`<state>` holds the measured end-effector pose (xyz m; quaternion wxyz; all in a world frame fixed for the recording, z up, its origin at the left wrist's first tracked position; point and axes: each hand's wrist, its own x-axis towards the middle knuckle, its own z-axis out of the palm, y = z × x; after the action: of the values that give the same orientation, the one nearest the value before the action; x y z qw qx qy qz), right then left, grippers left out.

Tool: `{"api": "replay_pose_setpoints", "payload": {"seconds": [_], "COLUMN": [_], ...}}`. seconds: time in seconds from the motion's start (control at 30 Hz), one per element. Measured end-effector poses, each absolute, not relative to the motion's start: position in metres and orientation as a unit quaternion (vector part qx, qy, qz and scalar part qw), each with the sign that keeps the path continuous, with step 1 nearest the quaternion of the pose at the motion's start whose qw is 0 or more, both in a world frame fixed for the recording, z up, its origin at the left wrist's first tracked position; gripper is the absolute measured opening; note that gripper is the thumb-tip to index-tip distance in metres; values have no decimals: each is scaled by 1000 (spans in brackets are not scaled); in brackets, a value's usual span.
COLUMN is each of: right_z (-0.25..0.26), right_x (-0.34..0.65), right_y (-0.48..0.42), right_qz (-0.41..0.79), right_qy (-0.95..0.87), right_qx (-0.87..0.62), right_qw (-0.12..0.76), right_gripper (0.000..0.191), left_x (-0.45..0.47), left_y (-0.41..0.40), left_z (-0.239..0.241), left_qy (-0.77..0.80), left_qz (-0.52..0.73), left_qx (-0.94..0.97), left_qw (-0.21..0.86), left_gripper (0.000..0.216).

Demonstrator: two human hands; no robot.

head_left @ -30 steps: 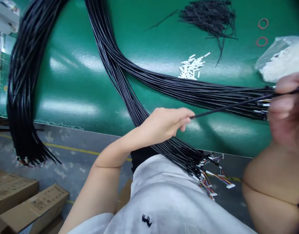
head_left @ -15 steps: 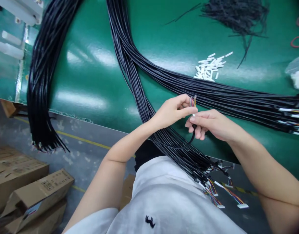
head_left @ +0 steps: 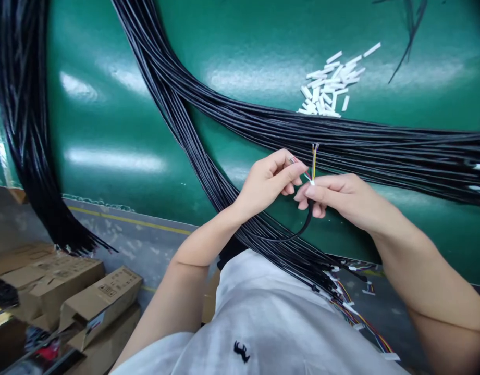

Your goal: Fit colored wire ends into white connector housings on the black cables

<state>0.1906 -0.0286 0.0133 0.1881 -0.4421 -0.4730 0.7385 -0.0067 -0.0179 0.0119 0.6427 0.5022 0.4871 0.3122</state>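
My right hand (head_left: pixel 333 195) pinches the end of a black cable (head_left: pixel 308 221) at a small white sleeve (head_left: pixel 312 183). From there thin coloured wires (head_left: pixel 314 161) fan out, with a yellow group standing upright. My left hand (head_left: pixel 277 177) is closed on the other part of these wires, reddish and pale ones, and bends them to the left. The cable curves down and back into a bundle of black cables (head_left: pixel 200 156) that runs below my hands to the table's front edge. White connectors and coloured wires (head_left: pixel 367 317) hang at that bundle's end.
Beyond my hands a second black cable bundle (head_left: pixel 263 117) crosses the green table (head_left: pixel 118 130). Behind it lies a pile of short white tubes (head_left: pixel 329 86). Another cable bundle (head_left: pixel 24 130) hangs over the edge at left, above cardboard boxes (head_left: pixel 102 297) on the floor.
The wires, held together before, are now split into two groups, my left hand drawing one leftward. The view has shifted, so the table things sit further left and higher.
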Motion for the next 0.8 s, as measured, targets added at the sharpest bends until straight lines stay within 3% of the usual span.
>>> {"api": "replay_pose_setpoints", "payload": {"seconds": [0.2,0.43,0.6,0.8], "right_z": [13,7,9,11], "right_x": [187,182,185,186], "right_y": [-28,-32,-31,-32], "right_qz": [699,647,694,704], "right_qy": [-489,-483,-441,-458], "right_qx": [-472,-503,-479,-467], "right_qw": [223,307,307,277], "right_gripper": [51,47,40,43], "left_x": [-9,-8,-16,-12], "left_y": [-19,-25,-20,-9], "left_z": [8,8,5,4], "left_qy": [475,460,403,450], "left_qz": [326,347,337,341], "left_qx": [515,616,608,566], "left_qw": [635,538,595,601], "left_gripper": [47,41,29,31]}}
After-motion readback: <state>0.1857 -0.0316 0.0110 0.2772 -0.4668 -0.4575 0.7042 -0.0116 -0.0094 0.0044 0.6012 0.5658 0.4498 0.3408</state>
